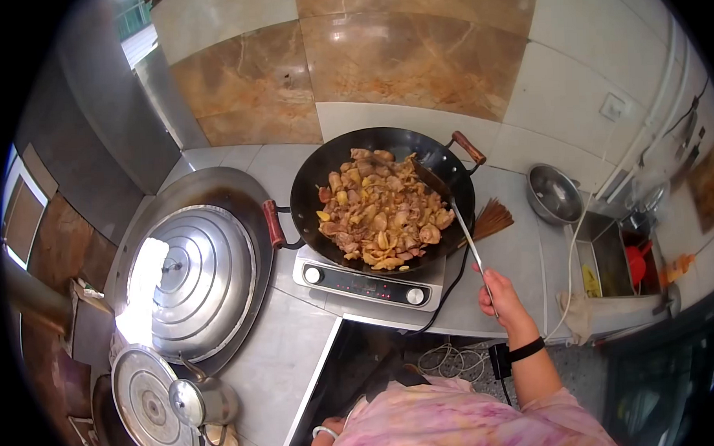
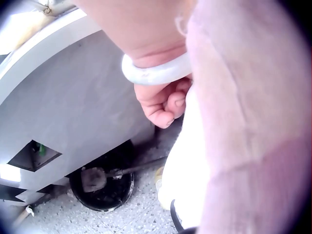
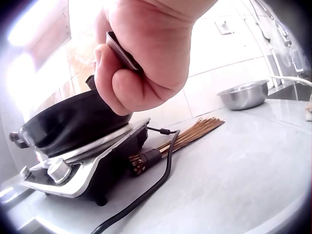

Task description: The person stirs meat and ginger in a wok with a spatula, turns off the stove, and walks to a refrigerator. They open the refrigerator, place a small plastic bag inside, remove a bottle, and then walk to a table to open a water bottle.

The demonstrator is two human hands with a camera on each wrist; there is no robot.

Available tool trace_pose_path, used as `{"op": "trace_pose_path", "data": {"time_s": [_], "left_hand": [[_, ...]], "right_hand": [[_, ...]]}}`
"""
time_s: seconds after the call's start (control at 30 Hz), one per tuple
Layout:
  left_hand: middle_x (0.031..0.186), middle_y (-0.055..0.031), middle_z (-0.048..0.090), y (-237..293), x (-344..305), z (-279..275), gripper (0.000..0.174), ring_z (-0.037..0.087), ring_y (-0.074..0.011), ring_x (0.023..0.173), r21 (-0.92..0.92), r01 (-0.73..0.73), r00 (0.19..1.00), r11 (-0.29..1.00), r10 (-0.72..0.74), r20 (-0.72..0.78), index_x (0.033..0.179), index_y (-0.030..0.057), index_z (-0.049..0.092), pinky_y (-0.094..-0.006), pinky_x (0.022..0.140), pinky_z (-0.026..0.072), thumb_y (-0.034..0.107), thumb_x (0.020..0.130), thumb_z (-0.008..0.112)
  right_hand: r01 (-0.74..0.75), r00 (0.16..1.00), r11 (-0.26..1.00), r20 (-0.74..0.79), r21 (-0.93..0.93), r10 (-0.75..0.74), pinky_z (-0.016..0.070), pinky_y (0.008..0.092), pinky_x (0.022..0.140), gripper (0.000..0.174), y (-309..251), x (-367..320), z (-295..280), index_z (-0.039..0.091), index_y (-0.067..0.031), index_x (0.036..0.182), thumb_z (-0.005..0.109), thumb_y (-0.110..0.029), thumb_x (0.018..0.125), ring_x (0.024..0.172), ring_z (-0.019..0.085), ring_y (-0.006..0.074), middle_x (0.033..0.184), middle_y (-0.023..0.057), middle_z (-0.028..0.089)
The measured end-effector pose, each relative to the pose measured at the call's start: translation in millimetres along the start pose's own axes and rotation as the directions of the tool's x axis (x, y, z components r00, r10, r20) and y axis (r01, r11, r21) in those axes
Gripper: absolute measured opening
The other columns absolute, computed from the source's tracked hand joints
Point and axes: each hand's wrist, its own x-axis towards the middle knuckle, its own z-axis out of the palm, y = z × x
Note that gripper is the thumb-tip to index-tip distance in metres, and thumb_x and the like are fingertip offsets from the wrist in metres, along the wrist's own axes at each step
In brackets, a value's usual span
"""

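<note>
A black wok (image 1: pixel 312 165) with wooden side handles holds a heap of browned meat pieces (image 1: pixel 380 214). My right hand (image 1: pixel 503 298) grips the long metal handle of a spatula (image 1: pixel 469 239) to the right of the wok. The spatula's lower end reaches into the wok at the meat's right edge. In the right wrist view, curled fingers wrap the flat handle end (image 3: pixel 122 52). Low at my side, my left hand (image 2: pixel 163 105) hangs with loosely curled fingers and nothing in it; clothing covers part of it.
Under the wok is an induction cooker (image 1: pixel 367 284), its black cord (image 3: pixel 161 183) crossing the counter. A bristle brush (image 3: pixel 190 141) and a steel bowl (image 1: pixel 554 194) stand to the right. Leftward are a large domed lid (image 1: pixel 205 267), a flat lid (image 1: pixel 147 395) and a metal kettle (image 1: pixel 214 401).
</note>
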Motion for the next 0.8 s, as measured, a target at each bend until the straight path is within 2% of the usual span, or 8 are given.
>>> {"op": "trace_pose_path", "data": {"time_s": [0.2,0.27,0.5,0.8], "left_hand": [[0.108,-0.0229,0.060,7,-5,-4,0.054,0.055,-0.0320,0.109,0.034,0.047,0.999,0.998,-0.046,-0.017,0.103,-0.0005,0.064,-0.0347,0.094,0.0425,0.047,0.079,0.054],[0.107,-0.0229,0.060,10,-8,-4,0.054,0.055,-0.0325,0.108,0.052,0.076,0.994,0.996,-0.072,-0.078,0.104,-0.0004,0.064,-0.0350,0.094,0.0425,0.046,0.079,0.055],[0.106,-0.0237,0.060,4,-3,-3,0.055,0.055,-0.0337,0.108,0.068,0.075,0.996,0.995,-0.072,-0.056,0.103,-0.0020,0.064,-0.0350,0.094,0.0419,0.046,0.079,0.054],[0.112,-0.0235,0.058,8,-11,-7,0.054,0.053,-0.0328,0.111,0.071,0.083,0.995,0.994,-0.079,-0.058,0.106,-0.0013,0.063,-0.0349,0.095,0.0413,0.045,0.081,0.053]], "right_hand": [[0.002,1.000,1.000,-0.001,-0.007,-0.002,0.0239,0.0218,0.035,0.047,-1,0,1,0.045,-0.0052,0.126,0.043,-0.040,0.095,0.039,0.030,0.0071,0.052,-0.0012,0.036],[0.000,1.000,1.000,-0.004,-0.008,0.000,0.0239,0.0218,0.035,0.047,-1,0,1,0.045,-0.0052,0.126,0.043,-0.040,0.095,0.039,0.030,0.0071,0.052,-0.0012,0.036],[-0.007,1.000,1.000,-0.001,-0.006,0.007,0.0238,0.0214,0.035,0.046,-1,0,-1,0.046,-0.0064,0.126,0.043,-0.040,0.095,0.039,0.030,0.0068,0.052,-0.0014,0.036],[-0.009,1.000,1.000,-0.009,-0.019,0.009,0.0230,0.0211,0.035,0.046,0,1,-2,0.046,-0.0076,0.126,0.043,-0.041,0.095,0.039,0.029,0.0066,0.051,-0.0018,0.036]]}}
